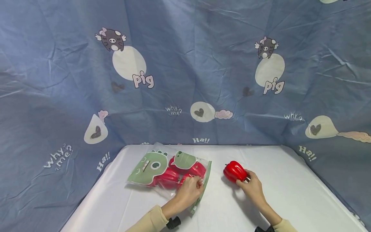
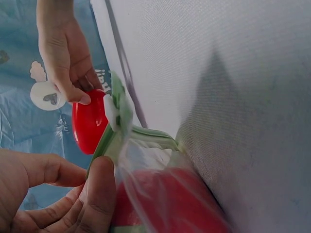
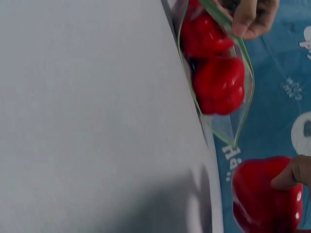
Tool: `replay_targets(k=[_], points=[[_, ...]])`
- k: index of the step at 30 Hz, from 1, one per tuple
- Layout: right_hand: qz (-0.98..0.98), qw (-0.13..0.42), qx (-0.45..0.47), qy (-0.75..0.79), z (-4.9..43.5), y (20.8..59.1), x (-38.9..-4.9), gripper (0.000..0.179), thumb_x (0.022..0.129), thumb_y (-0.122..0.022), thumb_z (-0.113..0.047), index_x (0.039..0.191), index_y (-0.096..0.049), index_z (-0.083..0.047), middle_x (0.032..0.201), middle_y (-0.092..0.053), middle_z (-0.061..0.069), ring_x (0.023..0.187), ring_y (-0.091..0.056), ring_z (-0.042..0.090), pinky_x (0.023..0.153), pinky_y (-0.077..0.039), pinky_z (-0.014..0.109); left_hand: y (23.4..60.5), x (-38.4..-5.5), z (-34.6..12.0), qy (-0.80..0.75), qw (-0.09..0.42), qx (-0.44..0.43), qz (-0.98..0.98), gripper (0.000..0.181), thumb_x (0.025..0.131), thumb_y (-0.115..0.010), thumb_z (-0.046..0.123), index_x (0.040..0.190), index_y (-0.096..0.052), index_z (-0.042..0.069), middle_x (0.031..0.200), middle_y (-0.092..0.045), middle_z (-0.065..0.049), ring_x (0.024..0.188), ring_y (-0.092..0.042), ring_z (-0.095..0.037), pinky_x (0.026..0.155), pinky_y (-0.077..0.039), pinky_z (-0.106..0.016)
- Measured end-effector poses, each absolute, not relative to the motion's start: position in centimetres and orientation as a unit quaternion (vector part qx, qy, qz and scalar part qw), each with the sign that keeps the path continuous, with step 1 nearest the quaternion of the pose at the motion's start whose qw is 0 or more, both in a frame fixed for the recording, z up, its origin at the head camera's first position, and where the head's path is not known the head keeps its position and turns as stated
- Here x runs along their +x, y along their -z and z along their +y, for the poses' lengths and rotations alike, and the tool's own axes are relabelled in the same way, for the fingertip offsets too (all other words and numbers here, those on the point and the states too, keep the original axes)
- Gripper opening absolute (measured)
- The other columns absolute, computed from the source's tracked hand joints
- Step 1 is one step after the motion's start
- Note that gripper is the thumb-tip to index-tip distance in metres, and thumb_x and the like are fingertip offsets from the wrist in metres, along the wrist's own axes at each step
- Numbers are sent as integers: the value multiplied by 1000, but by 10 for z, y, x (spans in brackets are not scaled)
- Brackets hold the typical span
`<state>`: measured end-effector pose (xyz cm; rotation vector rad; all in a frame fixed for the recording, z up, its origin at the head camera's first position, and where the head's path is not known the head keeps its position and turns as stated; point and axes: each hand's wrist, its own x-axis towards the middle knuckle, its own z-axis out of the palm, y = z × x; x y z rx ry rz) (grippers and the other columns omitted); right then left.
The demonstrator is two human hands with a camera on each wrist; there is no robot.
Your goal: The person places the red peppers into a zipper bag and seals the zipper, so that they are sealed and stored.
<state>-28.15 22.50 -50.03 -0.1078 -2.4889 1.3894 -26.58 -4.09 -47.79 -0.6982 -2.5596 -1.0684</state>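
Observation:
A clear zip bag with green dinosaur print lies on the left of the table, several red bell peppers inside it. My left hand pinches the bag's green rim between thumb and finger. The bag's mouth gapes toward the right, and two peppers show through it in the right wrist view. To the right of the bag, my right hand grips another red bell pepper by one end. That pepper is outside the bag, apart from its opening.
A white cloth covers the table. Behind it hangs a blue curtain printed with pigs and words. A white slider sits on the bag's rim. Dark wrist straps show near the sleeves.

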Motion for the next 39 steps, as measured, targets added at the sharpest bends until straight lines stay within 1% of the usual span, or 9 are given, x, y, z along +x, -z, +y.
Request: replay_targets(k=[8,14,21,31,39], points=[[-858,147,-9,-493,212,499,-279,58,77,-68,-2,129,-47,12,128,-54,28,117,-58,41,96,-48,43,477,-266,-41,369,141,-241,-886,7,77,-63,-3,75,-63,4,60,-55,4,54,-41,2,49,-38,-15],[-859,142,5,-491,205,498,-274,57,76,-70,1,127,-48,13,126,-55,29,116,-58,41,96,-48,42,477,-265,-42,370,136,-238,-888,7,78,-63,-1,75,-63,6,60,-53,6,54,-40,3,48,-37,-14],[-861,121,14,-493,199,498,-269,58,74,-71,-1,126,-49,12,126,-56,27,116,-58,43,94,-50,42,476,-265,-41,375,132,-239,-886,6,78,-63,-1,76,-63,5,60,-53,6,54,-40,3,47,-37,-14],[-856,104,37,-504,189,503,-267,56,72,-73,1,123,-52,11,123,-58,25,115,-58,39,91,-51,35,476,-265,-41,372,130,-233,-889,5,78,-63,1,77,-64,6,60,-54,6,54,-42,3,48,-38,-14],[-858,86,38,-506,182,507,-267,56,73,-75,-2,124,-54,7,126,-59,20,118,-58,36,91,-51,32,476,-266,-40,371,129,-227,-891,5,80,-64,5,75,-63,7,59,-53,8,53,-41,3,48,-37,-14]])
